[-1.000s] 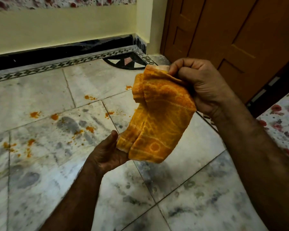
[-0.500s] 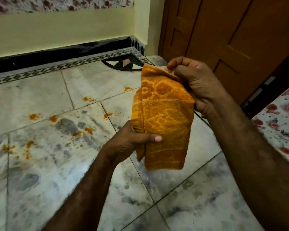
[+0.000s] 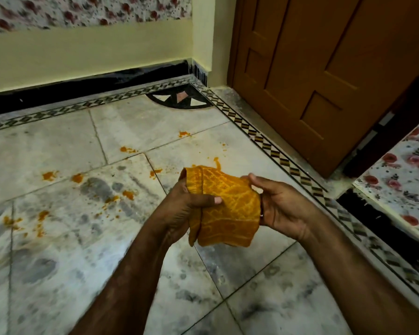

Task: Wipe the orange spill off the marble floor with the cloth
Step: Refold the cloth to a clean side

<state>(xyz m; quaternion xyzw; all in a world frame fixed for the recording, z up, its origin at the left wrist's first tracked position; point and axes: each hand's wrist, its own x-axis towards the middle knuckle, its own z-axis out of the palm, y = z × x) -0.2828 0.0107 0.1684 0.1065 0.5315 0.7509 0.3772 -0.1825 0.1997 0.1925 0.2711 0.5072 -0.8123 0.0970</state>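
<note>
Currently, the folded orange terry cloth with a woven pattern [image 3: 228, 206] is held in the air above the grey-veined white marble floor [image 3: 87, 274] and does not touch it. The left hand [image 3: 179, 213] grips the cloth's left side. Its thumb lies across the front face and pinches the fabric against the remaining fingers, which are hidden behind the folds. The right hand [image 3: 283, 209] holds the cloth's right edge, palm turned towards the camera. Its thumb presses on the upper right corner and its fingers curl round behind the fabric, so their exact position cannot be told.

The orange spill [image 3: 49, 175] lies on the floor as scattered blobs and smears. Most of it is left of the cloth, with a few spots beyond the cloth and one streak showing just above its top edge.

Beyond and right of the cloth stands a brown panelled wooden door [image 3: 324, 81]. A black-and-white diamond-pattern inlay border [image 3: 283, 163] runs along the floor right of the cloth and turns the corner beyond it. A white fabric printed with red flowers [image 3: 402, 180] lies far right of the cloth.
</note>
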